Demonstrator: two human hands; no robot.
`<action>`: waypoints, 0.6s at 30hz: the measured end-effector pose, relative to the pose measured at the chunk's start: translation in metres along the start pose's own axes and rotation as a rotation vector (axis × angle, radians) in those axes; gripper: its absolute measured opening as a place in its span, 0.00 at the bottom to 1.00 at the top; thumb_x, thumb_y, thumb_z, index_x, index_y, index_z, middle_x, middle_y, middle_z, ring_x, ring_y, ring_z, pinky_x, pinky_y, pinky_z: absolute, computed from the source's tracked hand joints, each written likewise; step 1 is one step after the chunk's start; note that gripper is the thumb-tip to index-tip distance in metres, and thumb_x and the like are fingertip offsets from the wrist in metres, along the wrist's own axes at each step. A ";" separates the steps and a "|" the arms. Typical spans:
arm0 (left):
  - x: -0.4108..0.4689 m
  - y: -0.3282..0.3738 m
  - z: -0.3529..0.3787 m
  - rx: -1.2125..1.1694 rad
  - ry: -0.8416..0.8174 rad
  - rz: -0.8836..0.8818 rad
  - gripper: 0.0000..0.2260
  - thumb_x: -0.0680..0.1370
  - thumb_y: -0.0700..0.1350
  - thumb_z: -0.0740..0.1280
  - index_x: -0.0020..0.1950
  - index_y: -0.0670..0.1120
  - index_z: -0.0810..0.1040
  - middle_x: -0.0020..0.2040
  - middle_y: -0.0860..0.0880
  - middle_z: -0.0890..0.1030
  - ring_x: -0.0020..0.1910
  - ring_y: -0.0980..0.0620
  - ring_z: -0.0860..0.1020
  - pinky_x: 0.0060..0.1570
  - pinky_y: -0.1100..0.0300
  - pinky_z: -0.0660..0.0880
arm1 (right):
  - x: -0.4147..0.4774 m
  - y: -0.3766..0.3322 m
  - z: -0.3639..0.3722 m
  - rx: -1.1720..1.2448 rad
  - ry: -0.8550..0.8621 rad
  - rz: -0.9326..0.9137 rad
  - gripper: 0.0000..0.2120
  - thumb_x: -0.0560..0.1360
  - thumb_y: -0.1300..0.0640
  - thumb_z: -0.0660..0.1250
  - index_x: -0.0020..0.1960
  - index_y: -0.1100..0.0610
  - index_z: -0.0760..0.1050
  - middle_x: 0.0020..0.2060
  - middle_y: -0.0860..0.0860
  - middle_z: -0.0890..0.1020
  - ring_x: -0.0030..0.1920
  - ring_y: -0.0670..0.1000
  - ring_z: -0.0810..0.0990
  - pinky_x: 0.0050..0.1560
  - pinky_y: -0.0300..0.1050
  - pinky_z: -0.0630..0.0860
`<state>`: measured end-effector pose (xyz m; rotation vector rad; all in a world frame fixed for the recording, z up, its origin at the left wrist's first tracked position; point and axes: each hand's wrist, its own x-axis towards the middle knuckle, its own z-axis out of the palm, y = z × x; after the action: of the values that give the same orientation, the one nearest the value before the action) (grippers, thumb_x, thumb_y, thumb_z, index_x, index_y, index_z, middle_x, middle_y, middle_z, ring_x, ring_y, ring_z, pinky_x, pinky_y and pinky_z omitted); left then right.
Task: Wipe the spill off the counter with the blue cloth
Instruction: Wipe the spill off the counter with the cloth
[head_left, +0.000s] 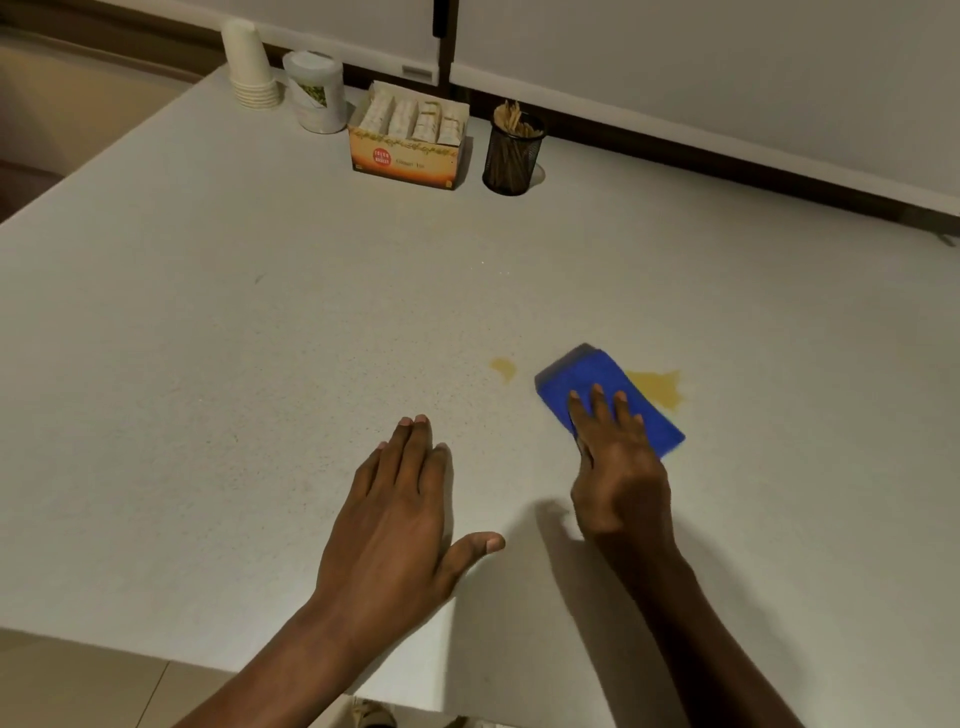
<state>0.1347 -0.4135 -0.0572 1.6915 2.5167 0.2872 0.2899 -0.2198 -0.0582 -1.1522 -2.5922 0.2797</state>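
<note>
Our right hand (621, 457) presses flat, fingers spread, on the folded blue cloth (597, 387), whose long axis runs ten to four o'clock. The larger spill (657, 389) touches it at two o'clock; our left hand (395, 519) rests open, farther off.

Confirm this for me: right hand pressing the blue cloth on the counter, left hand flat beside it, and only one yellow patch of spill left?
Not quite. The head view shows two yellow patches: a larger one right of the blue cloth, a smaller one left of it. The rest stands.
</note>
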 end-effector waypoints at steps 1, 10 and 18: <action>0.001 -0.001 0.000 -0.011 0.009 -0.009 0.46 0.80 0.76 0.52 0.79 0.37 0.69 0.82 0.35 0.65 0.82 0.36 0.64 0.77 0.41 0.64 | -0.012 -0.007 0.004 0.038 0.010 -0.010 0.34 0.76 0.73 0.65 0.79 0.56 0.64 0.79 0.57 0.64 0.81 0.61 0.58 0.79 0.63 0.61; 0.008 -0.006 0.002 0.059 0.011 0.009 0.47 0.79 0.76 0.53 0.80 0.37 0.67 0.82 0.33 0.63 0.82 0.35 0.61 0.77 0.44 0.57 | 0.041 -0.039 0.005 -0.049 -0.179 -0.032 0.32 0.83 0.67 0.59 0.83 0.49 0.54 0.83 0.50 0.54 0.83 0.54 0.48 0.81 0.50 0.44; 0.015 -0.009 0.004 0.062 0.026 -0.023 0.49 0.77 0.77 0.55 0.81 0.38 0.66 0.83 0.36 0.63 0.82 0.39 0.60 0.77 0.45 0.55 | 0.003 -0.050 0.020 -0.010 -0.064 -0.106 0.36 0.76 0.73 0.61 0.80 0.55 0.61 0.81 0.56 0.59 0.81 0.58 0.52 0.80 0.58 0.50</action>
<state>0.1212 -0.4027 -0.0627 1.6905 2.5876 0.2322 0.2461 -0.2518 -0.0618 -1.0213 -2.7019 0.2851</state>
